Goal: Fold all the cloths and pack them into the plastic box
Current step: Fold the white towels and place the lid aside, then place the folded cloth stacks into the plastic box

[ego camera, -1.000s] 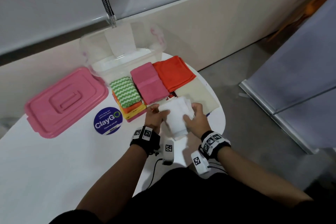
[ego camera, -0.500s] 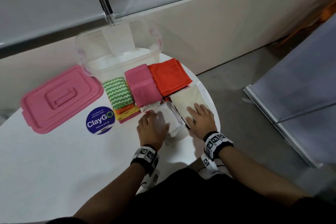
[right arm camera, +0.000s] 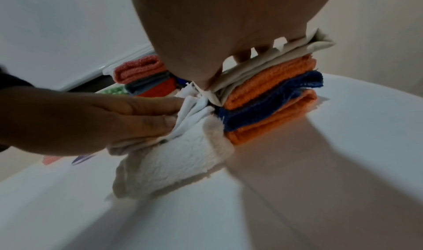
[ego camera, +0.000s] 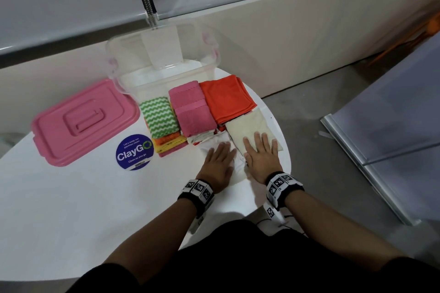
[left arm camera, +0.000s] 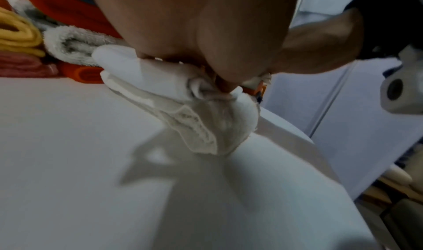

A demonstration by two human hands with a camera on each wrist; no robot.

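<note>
**A:** What surface and room are shown?

**B:** A smooth white table (ego camera: 71, 209) with a rounded edge, set against a pale wall; grey floor lies to the right. A round blue sticker (ego camera: 134, 152) is stuck on the tabletop, beside a pink lid (ego camera: 83, 121) of moulded plastic, rectangular with rounded corners.

**A:** Where are the cloths and the box?

**B:** The clear plastic box (ego camera: 164, 59), open-topped, stands at the far edge of the table. In front of it lie stacks of folded cloths: a green-and-white zigzag cloth (ego camera: 159, 116) atop orange, yellow and pink layers; a fluffy pink towel (ego camera: 192, 109); a smooth orange cloth (ego camera: 227, 97); and a flat beige cloth (ego camera: 252, 126) topping a pile of ribbed orange and blue cloths, as the right wrist view shows. The pink towel's long axis runs from the box toward the person.

**A:** And the hands?

**B:** The left hand (ego camera: 220, 162) lies palm-down, fingers straight and close together, pressing a white terry cloth (right arm camera: 174, 165) flat on the table near its front edge. This cloth is rumpled, loosely folded, and touches the beige-topped pile. The right hand (ego camera: 262, 154) rests flat on the beige cloth, fingers extended and slightly spread.
</note>
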